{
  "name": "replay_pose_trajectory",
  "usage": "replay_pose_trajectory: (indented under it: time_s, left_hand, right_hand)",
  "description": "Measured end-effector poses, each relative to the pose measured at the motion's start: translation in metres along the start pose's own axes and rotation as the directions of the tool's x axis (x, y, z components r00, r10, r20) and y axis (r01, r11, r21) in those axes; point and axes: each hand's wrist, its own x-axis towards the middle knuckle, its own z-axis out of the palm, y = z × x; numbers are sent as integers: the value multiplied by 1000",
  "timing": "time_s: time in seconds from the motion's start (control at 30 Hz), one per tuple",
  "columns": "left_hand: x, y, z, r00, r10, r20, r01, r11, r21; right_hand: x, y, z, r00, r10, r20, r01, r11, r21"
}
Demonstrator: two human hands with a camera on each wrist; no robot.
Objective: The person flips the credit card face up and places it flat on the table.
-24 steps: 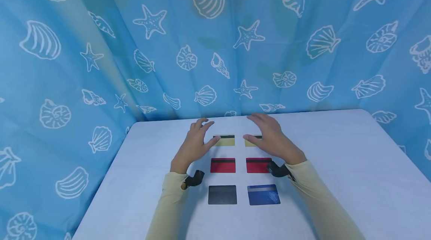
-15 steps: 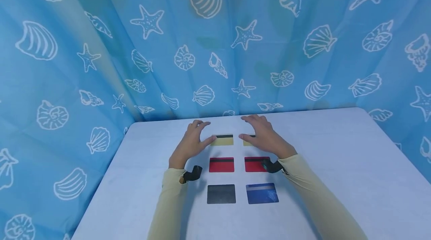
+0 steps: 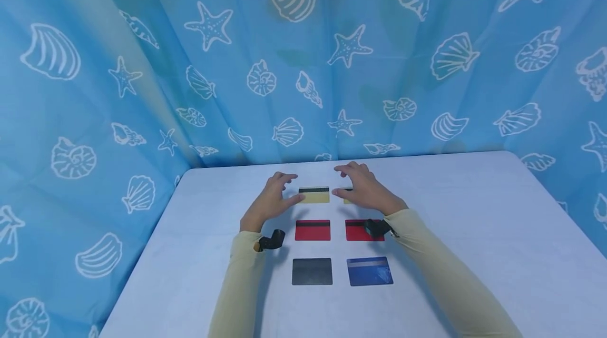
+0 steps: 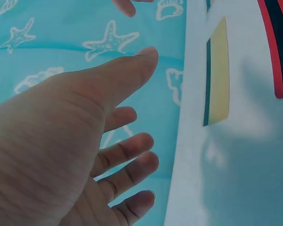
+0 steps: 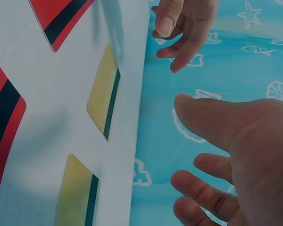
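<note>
Two columns of flat cards with stripes lie on the white table. My left hand point(image 3: 271, 199) hovers above the table beside the left yellow card point(image 3: 315, 197), thumb and fingers spread apart, holding nothing. Over the right yellow card point(image 3: 348, 201) hangs my right hand point(image 3: 367, 189), likewise with nothing in it, hiding much of that card. In the middle row are a left red card point(image 3: 313, 232) and a right red card point(image 3: 356, 232), the latter partly behind the wrist camera. Nearest me lie a dark grey card point(image 3: 312, 273) and a blue card point(image 3: 370, 272).
A blue curtain point(image 3: 303, 90) with white shells and starfish hangs behind the table's far edge and along the left. The white tabletop point(image 3: 474, 222) extends to both sides of the cards. Each wrist wears a small black camera point(image 3: 272, 240).
My right hand has moved left, closer to the left hand, and covers more of the right yellow card. The left hand has barely moved. The cards lie as before.
</note>
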Motion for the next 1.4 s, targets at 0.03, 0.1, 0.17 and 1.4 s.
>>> replay_pose_trajectory:
  time_s: [0.03, 0.1, 0.17, 1.4]
  left_hand:
    - [2, 0, 0, 1000, 0, 3, 0, 1000, 1]
    - [5, -2, 2, 1000, 0, 10, 0, 1000, 4]
    - [9, -4, 4, 1000, -7, 25, 7, 1000, 2]
    - [34, -18, 19, 982, -126, 143, 127, 992, 1]
  right_hand:
    - [1, 1, 1, 1000, 10, 6, -10, 1000, 5]
    - [5, 2, 2, 999, 29, 20, -29, 999, 18]
    - [8, 3, 4, 999, 39, 37, -40, 999, 29]
    - [44, 8, 33, 968, 145, 205, -143, 989, -23]
